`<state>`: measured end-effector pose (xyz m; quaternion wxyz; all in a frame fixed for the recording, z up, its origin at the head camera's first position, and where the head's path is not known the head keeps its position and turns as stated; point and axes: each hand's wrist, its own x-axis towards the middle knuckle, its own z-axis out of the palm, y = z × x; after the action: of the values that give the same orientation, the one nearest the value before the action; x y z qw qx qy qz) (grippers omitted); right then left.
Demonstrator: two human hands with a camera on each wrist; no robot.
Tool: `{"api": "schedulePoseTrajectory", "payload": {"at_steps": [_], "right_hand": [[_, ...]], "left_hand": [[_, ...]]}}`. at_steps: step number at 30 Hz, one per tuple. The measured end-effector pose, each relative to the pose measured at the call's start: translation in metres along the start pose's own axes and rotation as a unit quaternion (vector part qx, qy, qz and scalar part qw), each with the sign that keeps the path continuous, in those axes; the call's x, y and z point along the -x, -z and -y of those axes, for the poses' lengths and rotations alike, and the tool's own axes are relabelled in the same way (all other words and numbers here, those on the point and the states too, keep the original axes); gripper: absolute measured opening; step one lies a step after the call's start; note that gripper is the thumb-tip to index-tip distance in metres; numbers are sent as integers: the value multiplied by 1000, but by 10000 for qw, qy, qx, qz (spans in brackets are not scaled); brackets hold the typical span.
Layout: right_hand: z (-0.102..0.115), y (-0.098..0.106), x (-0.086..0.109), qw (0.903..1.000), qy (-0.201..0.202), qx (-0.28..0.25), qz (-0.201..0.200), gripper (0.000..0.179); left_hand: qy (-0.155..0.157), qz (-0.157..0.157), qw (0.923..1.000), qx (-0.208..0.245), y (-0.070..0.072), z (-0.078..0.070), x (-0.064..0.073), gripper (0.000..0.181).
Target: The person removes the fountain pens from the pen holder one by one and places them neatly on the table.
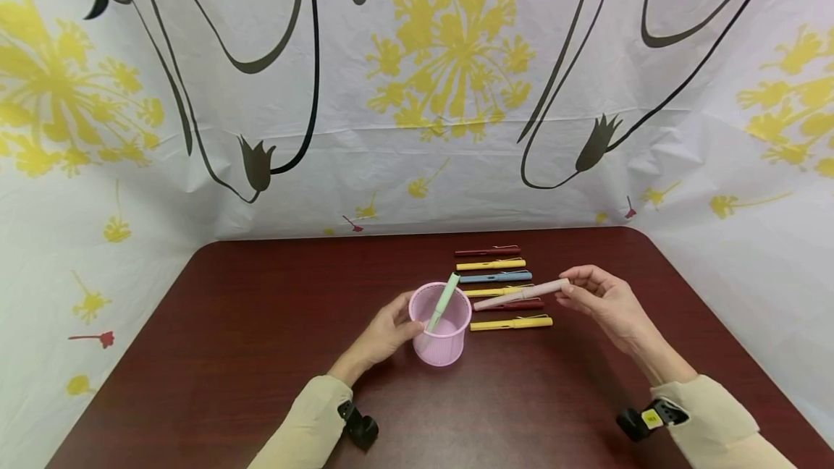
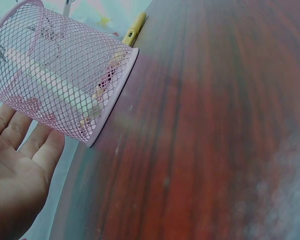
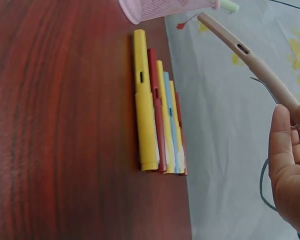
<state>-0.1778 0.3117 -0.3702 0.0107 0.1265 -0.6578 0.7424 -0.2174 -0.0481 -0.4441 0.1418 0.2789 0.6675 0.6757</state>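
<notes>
A pink mesh pen holder (image 1: pixel 439 352) stands on the table, and my left hand (image 1: pixel 384 335) grips its left side with the thumb at the rim. In the left wrist view, fingers (image 2: pixel 42 145) touch the mesh wall. One light green pen (image 1: pixel 444 300) leans inside the holder, its end above the rim. My right hand (image 1: pixel 606 307) pinches a pale pinkish pen (image 1: pixel 515 296) by one end. The pen's other end points left toward the holder, over the row of lying pens. In the right wrist view this pen (image 3: pixel 262 70) is raised off the table, its clip showing.
Several pens lie side by side right of the holder: a yellow pen (image 1: pixel 511 323) nearest, with a blue pen (image 1: pixel 495 277) and a dark red pen (image 1: pixel 487 252) farther back. The dark red-brown table (image 1: pixel 260 310) meets a patterned white cloth (image 1: pixel 391 194) behind it.
</notes>
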Motion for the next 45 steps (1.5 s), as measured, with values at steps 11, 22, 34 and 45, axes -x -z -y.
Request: {"api": "schedulePoseTrajectory", "payload": {"at_steps": [11,22,34,45], "right_hand": [[-14,7,6,9969,-212,682,316,15],[-21,7,10,9936,-216,852,713,16],[-33,11,11,9906,-275,1013,874,17],[-37,13,11,9856,-178,1383,957,23]], "left_hand": [[-88,13,9999,-53,0,1,0,60],[4,-34,9999,-118,0,1,-1,55],[-1,-42,10000,-49,0,-1,1,61],[-13,-53,9999,-116,-1,-1,0,58]]}}
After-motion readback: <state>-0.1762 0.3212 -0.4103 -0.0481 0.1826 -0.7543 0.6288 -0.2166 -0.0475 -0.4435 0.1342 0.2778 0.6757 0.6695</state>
